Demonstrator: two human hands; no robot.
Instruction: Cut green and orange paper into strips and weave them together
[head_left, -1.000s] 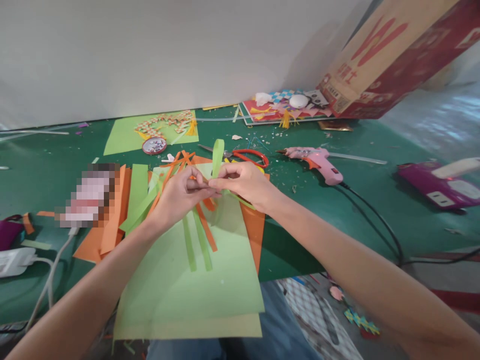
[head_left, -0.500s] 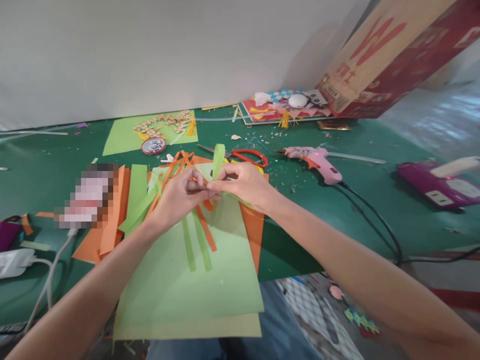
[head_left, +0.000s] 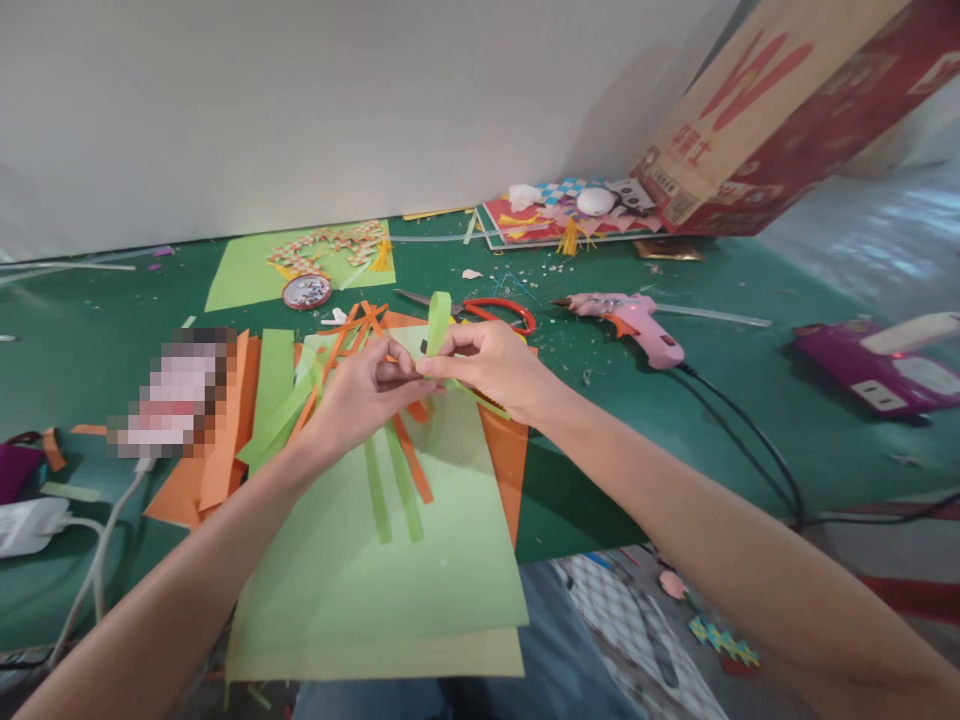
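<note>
My left hand (head_left: 358, 395) and my right hand (head_left: 491, 368) meet over a green table (head_left: 675, 420), both pinching a bundle of green and orange paper strips (head_left: 397, 470). One green strip (head_left: 437, 320) sticks up from between my right fingers. The other strips hang down toward a light green paper sheet (head_left: 375, 580) that lies on an orange sheet (head_left: 506, 460).
Red-handled scissors (head_left: 502, 312) and a pink glue gun (head_left: 637, 325) with a black cord lie behind my right hand. Loose orange and green sheets (head_left: 255, 400) sit at left. A round tin (head_left: 307, 291), woven paper pieces (head_left: 330, 245), a purple device (head_left: 870, 370) and a cardboard box (head_left: 780, 110) stand farther off.
The upright green strip has sunk slightly lower between my right fingers. Both hands stay in nearly the same spot.
</note>
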